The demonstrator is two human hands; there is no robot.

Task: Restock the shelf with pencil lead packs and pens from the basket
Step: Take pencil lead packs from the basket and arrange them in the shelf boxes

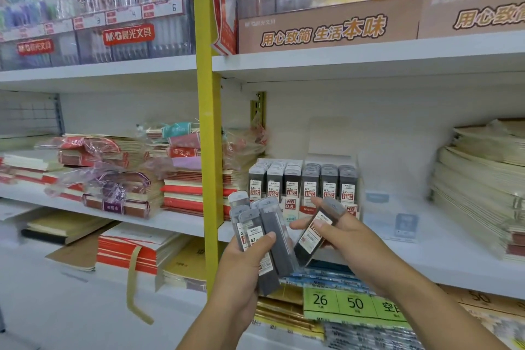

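My left hand (244, 261) grips a fan of several dark pencil lead packs (271, 233), thumb across their fronts. My right hand (343, 239) pinches a single lead pack (314, 236), tilted, its grey cap pointing up toward the shelf. Just behind both hands, a clear display box (304, 182) on the middle shelf holds rows of upright lead packs labelled 0.5 and 0.7. The basket and the pens from it are out of view.
A yellow upright post (208, 133) divides the shelving left of the display box. Stacked notebooks (181, 176) fill the left bay and beige paper stacks (480, 187) the right. A clear holder (397, 216) stands right of the box. Pen racks (113, 8) line the top shelf.
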